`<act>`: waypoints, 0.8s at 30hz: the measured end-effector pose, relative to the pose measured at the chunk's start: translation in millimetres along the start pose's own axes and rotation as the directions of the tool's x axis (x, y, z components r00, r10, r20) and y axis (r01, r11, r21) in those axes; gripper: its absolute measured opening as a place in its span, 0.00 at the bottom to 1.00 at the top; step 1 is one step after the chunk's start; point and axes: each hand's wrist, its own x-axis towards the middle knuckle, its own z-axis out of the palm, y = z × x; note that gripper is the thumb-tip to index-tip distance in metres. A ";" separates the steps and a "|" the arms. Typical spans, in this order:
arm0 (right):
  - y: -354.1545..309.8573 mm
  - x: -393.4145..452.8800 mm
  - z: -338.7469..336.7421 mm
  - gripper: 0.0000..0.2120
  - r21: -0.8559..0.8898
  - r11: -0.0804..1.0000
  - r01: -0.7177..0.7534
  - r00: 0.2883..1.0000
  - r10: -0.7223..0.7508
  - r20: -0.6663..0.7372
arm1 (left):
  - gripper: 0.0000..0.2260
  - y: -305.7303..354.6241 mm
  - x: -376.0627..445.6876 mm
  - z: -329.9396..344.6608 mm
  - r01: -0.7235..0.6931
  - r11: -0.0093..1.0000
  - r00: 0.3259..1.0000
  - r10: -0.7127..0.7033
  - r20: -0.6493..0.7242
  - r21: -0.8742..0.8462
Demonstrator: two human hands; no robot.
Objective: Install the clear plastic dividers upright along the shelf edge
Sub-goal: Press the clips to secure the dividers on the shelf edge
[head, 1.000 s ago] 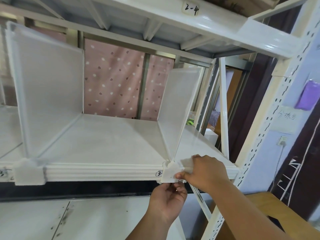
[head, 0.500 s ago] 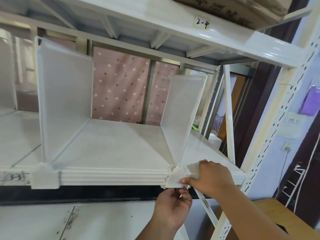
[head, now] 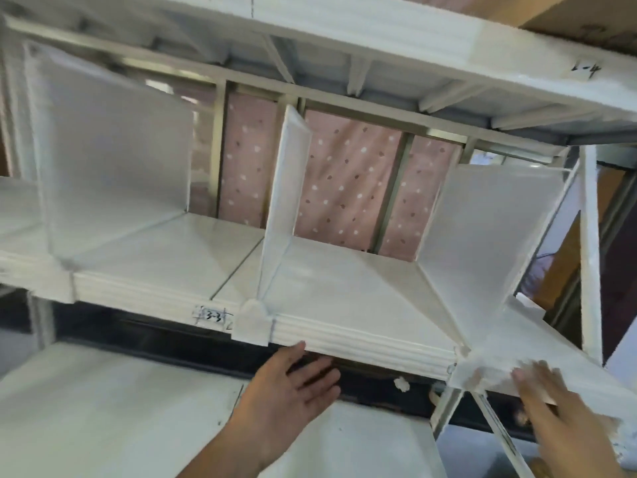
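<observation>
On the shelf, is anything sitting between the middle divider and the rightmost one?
Nothing: in the head view the shelf between the middle divider and the rightmost divider is bare white board.

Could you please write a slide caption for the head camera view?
Three clear dividers stand upright on the white shelf; both open hands, left and right, hover below its front edge.

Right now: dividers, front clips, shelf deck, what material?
Dividers: frosted translucent plastic; the backdrop shows dimly through. Front clips: looks like milky moulded plastic, matte. Shelf deck: probably white-painted metal, with a soft sheen and ribbed front lip; not certain.
</observation>
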 end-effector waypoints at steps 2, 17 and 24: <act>-27.3 -22.8 14.2 0.57 -0.004 0.999 0.047 0.998 -0.047 -0.045 | 0.34 25.9 -10.3 -18.9 -0.017 0.998 0.999 0.020 0.050 -0.059; -251.1 -51.3 156.2 0.35 0.027 0.784 0.620 0.673 -0.549 0.496 | 0.56 129.1 -25.2 -56.6 -0.012 0.986 1.000 0.015 0.018 -0.167; -258.7 -32.1 171.1 0.31 -0.056 0.791 0.610 0.673 -0.480 0.562 | 0.64 133.4 -9.7 -56.4 0.083 0.989 0.996 -0.084 -0.009 -0.125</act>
